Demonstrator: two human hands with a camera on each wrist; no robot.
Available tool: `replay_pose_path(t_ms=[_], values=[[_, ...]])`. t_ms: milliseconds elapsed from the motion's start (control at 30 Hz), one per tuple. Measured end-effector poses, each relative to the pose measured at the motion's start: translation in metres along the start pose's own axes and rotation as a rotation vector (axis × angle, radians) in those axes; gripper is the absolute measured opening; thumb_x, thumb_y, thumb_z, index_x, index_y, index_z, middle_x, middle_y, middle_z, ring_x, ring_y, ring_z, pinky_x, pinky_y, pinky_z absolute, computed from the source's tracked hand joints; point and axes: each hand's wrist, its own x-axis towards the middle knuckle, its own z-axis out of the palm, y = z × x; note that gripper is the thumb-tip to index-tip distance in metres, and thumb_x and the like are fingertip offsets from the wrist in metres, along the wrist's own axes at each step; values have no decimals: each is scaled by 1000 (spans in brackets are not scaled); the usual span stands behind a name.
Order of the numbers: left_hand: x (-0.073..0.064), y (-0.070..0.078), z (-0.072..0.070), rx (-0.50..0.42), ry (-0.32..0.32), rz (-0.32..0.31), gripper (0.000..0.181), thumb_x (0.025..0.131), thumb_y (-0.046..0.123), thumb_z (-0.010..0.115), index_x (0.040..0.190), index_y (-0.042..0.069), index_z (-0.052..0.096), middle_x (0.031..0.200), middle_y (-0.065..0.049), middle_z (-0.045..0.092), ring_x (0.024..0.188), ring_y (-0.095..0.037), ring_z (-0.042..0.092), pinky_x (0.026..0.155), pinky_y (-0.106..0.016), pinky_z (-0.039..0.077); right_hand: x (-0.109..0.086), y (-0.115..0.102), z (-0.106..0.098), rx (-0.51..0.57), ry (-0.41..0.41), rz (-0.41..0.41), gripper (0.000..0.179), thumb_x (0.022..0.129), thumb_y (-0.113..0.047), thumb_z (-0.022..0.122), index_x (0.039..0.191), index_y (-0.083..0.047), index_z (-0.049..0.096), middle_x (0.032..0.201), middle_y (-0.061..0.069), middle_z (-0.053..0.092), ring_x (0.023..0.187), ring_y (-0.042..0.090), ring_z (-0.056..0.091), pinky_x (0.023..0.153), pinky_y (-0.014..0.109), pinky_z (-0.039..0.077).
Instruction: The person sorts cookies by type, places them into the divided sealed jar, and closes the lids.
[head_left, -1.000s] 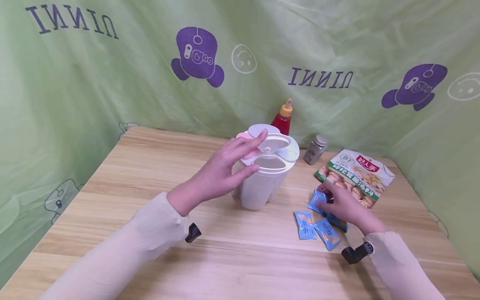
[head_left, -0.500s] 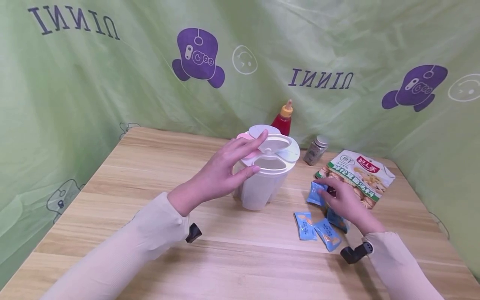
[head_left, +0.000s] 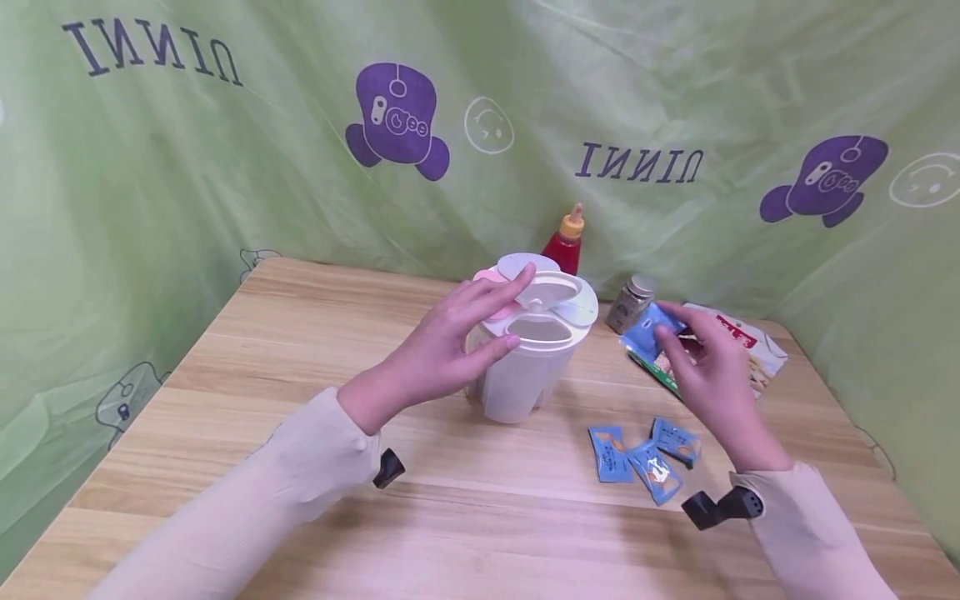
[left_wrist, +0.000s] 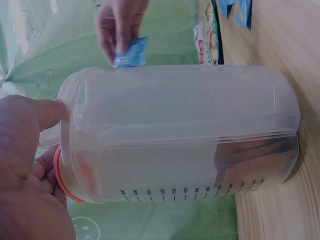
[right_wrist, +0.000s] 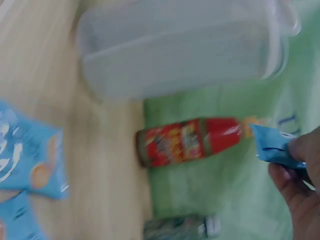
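A translucent white container (head_left: pixel 525 358) with a flip-lid top stands mid-table; one lid section is open. My left hand (head_left: pixel 457 333) rests on it, fingers on the lid and thumb against its side (left_wrist: pixel 45 112). My right hand (head_left: pixel 705 367) pinches a small blue packet (head_left: pixel 651 329) in the air to the right of the container; the same blue packet (left_wrist: pixel 131 53) shows beyond the container (left_wrist: pixel 185 130) in the left wrist view, and the blue packet (right_wrist: pixel 272 147) also shows in the right wrist view. Three more blue packets (head_left: pixel 645 454) lie on the table.
A red sauce bottle (head_left: pixel 564 242) and a small spice jar (head_left: pixel 630 302) stand behind the container. A large snack bag (head_left: pixel 738 342) lies at the back right, partly hidden by my right hand. Green cloth walls surround the wooden table (head_left: pixel 300 350).
My right hand has lifted one blue packet off the table and carried it up toward the container. The left hand has stayed on the container.
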Motion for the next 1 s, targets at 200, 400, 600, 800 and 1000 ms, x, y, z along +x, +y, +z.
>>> replay_pose_path(t_ms=[200, 400, 600, 800, 1000], values=[[0, 0, 2, -3, 0, -4, 72, 98, 16, 73, 162, 12, 39, 136, -8, 66, 130, -23, 58, 118, -48, 46, 11, -29, -1, 169, 207, -77, 34, 95, 14, 65, 129, 12, 67, 110, -17, 63, 97, -3, 65, 85, 6, 55], [-2, 2, 3, -11, -12, -25, 72, 98, 15, 73, 162, 13, 40, 136, -9, 66, 131, -23, 58, 118, -48, 47, 15, -55, 5, 291, 223, -184, 33, 93, 15, 67, 125, 17, 65, 116, -12, 68, 102, 4, 67, 93, 13, 57], [-1, 1, 3, -8, -3, -11, 71, 98, 15, 73, 161, 12, 40, 134, -9, 66, 127, -22, 58, 115, -46, 49, 19, -74, 15, 328, 111, -291, 31, 94, 4, 73, 122, 17, 67, 117, -9, 72, 101, 3, 70, 92, 14, 58], [-1, 2, -1, -4, -10, -14, 72, 98, 16, 73, 162, 12, 39, 135, -9, 66, 129, -22, 59, 115, -46, 50, 24, -84, 23, 230, -51, -285, 35, 92, 4, 75, 126, 5, 69, 111, 13, 76, 100, 1, 72, 92, 14, 58], [-1, 0, -1, 1, -3, 3, 72, 98, 16, 73, 162, 13, 39, 134, -8, 66, 127, -21, 60, 113, -44, 51, 27, -89, 28, 149, -126, -295, 47, 82, 17, 77, 126, 4, 70, 111, 18, 76, 103, -5, 69, 92, 11, 56]])
